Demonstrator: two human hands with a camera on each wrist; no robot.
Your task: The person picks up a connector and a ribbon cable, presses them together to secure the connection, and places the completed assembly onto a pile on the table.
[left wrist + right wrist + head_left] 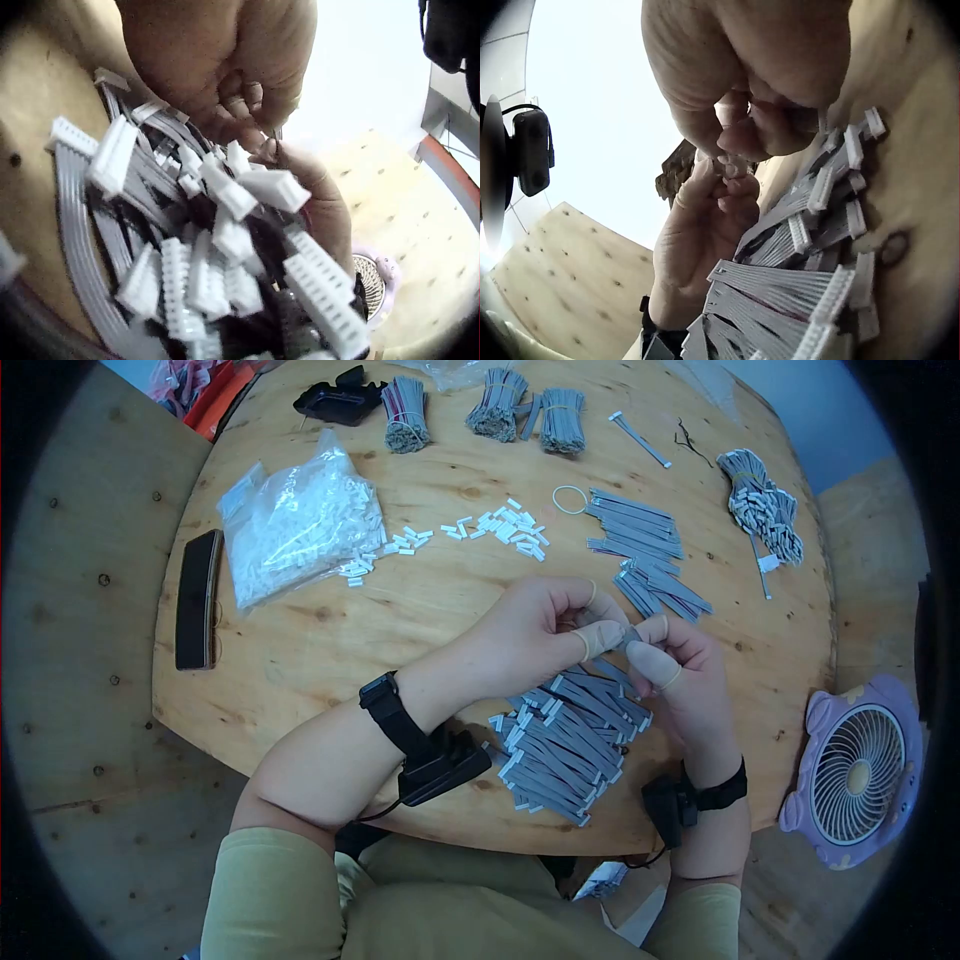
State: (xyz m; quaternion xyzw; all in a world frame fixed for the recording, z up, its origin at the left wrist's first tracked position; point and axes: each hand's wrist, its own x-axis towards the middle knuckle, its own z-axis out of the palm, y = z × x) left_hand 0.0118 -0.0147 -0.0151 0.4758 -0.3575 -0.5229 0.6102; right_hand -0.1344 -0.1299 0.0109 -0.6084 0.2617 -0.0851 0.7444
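Observation:
Both hands meet over the table, fingertips nearly together, several of them in pale finger cots. My left hand pinches a short grey ribbon cable from the left side. From the right, my right hand pinches the same cable, thumb and forefinger close to the left fingertips. Most of the cable is hidden by the fingers. Right below the hands lies a pile of grey ribbon cables with white connectors on their ends. In the left wrist view, white connectors stand large in front of the hands.
Loose white connector housings lie beyond the hands, beside a clear bag full of them. Flat grey cables are at the right, bundled cables at the back. A phone lies left; a purple fan stands right.

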